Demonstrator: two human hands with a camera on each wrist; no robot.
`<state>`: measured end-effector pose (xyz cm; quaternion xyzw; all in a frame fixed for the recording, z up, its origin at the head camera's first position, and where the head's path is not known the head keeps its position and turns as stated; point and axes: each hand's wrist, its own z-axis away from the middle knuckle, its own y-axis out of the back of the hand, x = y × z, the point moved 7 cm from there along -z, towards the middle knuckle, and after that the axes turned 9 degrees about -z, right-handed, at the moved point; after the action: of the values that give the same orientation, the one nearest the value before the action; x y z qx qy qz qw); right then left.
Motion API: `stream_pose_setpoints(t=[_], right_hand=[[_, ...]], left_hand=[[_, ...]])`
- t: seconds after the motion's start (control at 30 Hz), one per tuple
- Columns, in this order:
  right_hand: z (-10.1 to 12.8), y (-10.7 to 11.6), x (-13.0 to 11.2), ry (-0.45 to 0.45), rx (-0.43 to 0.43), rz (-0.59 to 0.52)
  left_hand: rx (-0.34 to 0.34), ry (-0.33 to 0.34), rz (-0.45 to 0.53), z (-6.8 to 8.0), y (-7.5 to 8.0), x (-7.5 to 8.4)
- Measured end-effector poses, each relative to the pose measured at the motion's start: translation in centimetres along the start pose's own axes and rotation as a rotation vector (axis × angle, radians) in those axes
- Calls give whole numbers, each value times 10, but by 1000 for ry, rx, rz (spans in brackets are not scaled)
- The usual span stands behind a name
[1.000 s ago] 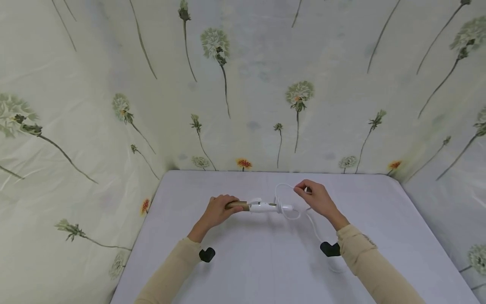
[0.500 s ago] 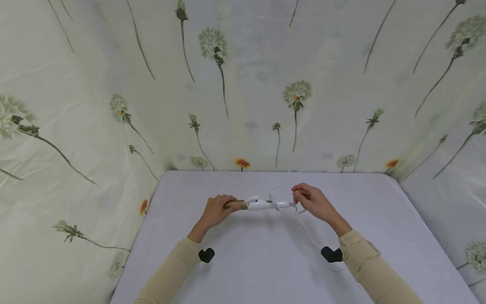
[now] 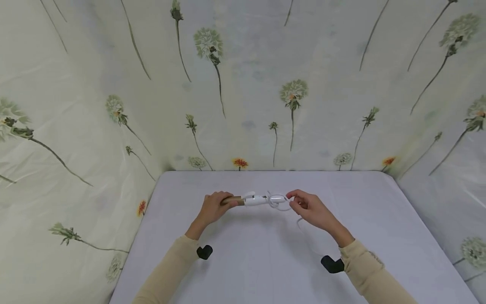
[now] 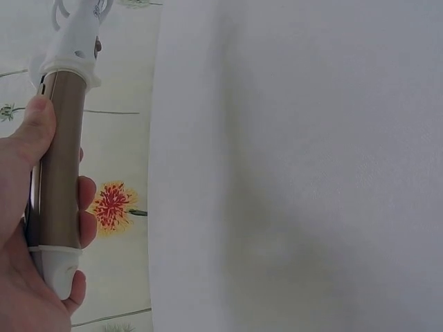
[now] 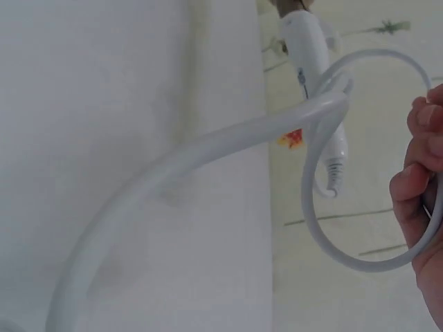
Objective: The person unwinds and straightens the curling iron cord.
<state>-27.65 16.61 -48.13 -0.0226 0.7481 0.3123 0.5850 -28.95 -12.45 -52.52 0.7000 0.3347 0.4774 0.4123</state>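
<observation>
A curling iron with a bronze barrel (image 4: pixel 61 152) and a white handle (image 3: pixel 256 200) is held level above the table. My left hand (image 3: pixel 213 207) grips it by the barrel; in the left wrist view the thumb lies along one side and fingertips show on the other. White cord (image 5: pixel 187 153) loops around the handle near its tail end. My right hand (image 3: pixel 310 208) pinches part of that cord just right of the handle. In the right wrist view a wide loop runs from the handle to the right fingers (image 5: pixel 408 183), and a thick stretch hangs down toward the lower left.
The table (image 3: pixel 243 261) has a pale cover. Behind and beside it hangs a curtain (image 3: pixel 243 84) printed with dandelions. Black wrist mounts (image 3: pixel 332 264) stick out from both sleeves. The loose cord trails below the right hand toward the right wrist.
My right hand has come down and slightly left, drawing the raised cord loop down around the handle's end. The left hand keeps its grip on the barrel, shifting slightly left and up in view.
</observation>
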Motion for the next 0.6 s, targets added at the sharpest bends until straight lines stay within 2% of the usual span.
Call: stream_pose_setpoints(t=[0.2, 0.37, 0.5, 0.6], right_hand=[[6, -10, 2, 11, 17, 16], [12, -24, 6, -36, -60, -34], [20, -35, -9, -67, -113, -56], [24, -42, -8, -73, -135, -49]], left_hand=[[1, 6, 16, 1, 0, -1], [1, 22, 34, 1, -1, -3], [0, 25, 45, 0, -1, -3], [-6, 20, 41, 0, -2, -2]])
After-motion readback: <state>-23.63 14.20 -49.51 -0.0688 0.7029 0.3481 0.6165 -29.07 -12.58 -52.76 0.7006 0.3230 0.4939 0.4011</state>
